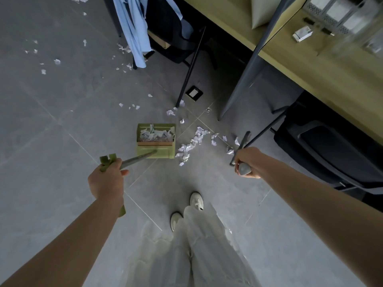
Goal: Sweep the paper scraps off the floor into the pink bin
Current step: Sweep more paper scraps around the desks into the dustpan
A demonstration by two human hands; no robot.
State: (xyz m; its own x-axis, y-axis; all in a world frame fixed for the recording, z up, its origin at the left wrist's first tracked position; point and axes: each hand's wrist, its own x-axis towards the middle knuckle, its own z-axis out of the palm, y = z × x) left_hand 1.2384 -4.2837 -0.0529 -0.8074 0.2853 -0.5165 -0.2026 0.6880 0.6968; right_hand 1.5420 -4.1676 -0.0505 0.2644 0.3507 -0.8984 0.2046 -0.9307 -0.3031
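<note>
Both hands grip tools: the left hand (pixel 107 179) curls around the green dustpan (pixel 155 140) handle, the right hand (pixel 247 162) around the grey broom handle (pixel 242 141). Paper scraps (pixel 192 145) lie on the grey floor (pixel 51 121) just right of the dustpan, which already holds some. More scraps lie scattered near a chair draped in blue cloth (pixel 134 32).

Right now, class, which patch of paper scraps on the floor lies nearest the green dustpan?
The curved trail of scraps just right of the dustpan, almost touching its edge. The other patches lie farther off, by the blue cloth and chair.
</note>
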